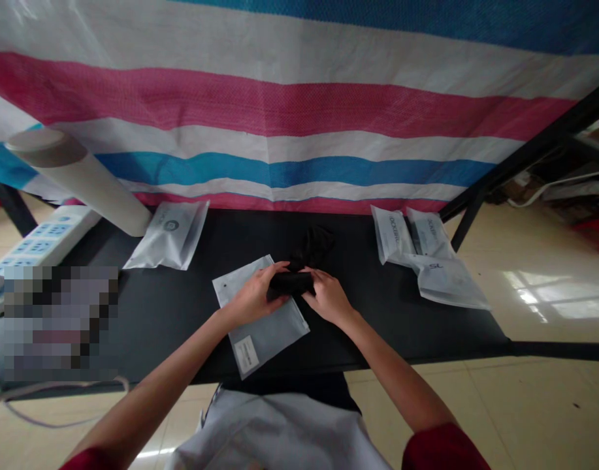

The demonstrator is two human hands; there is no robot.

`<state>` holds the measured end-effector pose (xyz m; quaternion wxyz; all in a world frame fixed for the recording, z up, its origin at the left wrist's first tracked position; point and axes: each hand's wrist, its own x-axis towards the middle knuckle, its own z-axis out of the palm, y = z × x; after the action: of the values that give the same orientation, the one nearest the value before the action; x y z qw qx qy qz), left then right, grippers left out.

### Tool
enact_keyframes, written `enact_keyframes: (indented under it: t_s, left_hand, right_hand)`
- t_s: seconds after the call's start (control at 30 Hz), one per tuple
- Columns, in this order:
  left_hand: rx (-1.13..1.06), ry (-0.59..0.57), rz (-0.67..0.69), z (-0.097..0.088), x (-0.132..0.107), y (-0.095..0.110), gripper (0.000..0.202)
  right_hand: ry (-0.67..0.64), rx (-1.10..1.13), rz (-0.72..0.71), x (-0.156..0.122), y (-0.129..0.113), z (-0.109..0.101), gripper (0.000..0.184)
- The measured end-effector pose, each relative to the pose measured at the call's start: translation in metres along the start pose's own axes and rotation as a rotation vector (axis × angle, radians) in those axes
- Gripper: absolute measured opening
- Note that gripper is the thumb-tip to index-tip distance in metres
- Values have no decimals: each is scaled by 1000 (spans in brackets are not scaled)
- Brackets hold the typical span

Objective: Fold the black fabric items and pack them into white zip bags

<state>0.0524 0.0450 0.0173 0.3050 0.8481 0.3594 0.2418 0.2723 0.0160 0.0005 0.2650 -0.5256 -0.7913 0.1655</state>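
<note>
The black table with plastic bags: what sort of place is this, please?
Probably a small packing workspace for clothing: printed plastic bags lie on the black table, and the left hand and right hand hold a black garment.

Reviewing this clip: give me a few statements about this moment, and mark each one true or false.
1. The left hand and the right hand are both on a black cloth. True.
2. The plastic bag under the cloth has no label. False: a white label sits near its lower corner.
3. The table top is white. False: it is black.
4. A cardboard tube stands upright. False: it leans at a tilt.
5. A power strip lies towards the left end of the table. True.
6. More plastic bags lie towards the right end. True.
</note>
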Motion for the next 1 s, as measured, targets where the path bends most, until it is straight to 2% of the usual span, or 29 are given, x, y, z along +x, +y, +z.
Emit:
enact_keyframes:
  t_s: [0.13, 0.3, 0.43, 0.5, 0.57, 0.63, 0.7, 0.87, 1.0]
  left_hand:
    - [-191, -5, -55, 2, 16, -7, 48]
    - [-231, 38, -152, 15, 43, -14, 41]
    - [-83, 41, -238, 22, 62, -16, 41]
    - [-18, 36, -278, 24, 69, -15, 42]
    - [34, 43, -326, 25, 74, -12, 43]
    - [82, 55, -370, 25, 78, -10, 43]
    - [133, 67, -401, 27, 80, -7, 42]
    - [203, 82, -476, 28, 85, -2, 41]
    - [137, 109, -510, 25, 87, -7, 47]
  right_hand:
    - [80, 269, 227, -1, 1, -1, 16]
    - [212, 473, 304, -4, 5, 9, 27]
    - [375, 337, 280, -7, 7, 12, 59]
    - [434, 168, 229, -9, 7, 8, 63]
    - [397, 0, 128, -9, 6, 3, 52]
    - [284, -116, 5, -9, 5, -1, 41]
    - [176, -177, -81, -7, 4, -1, 40]
    - [95, -258, -123, -1, 7, -1, 48]
    - [67, -279, -140, 7, 15, -5, 45]
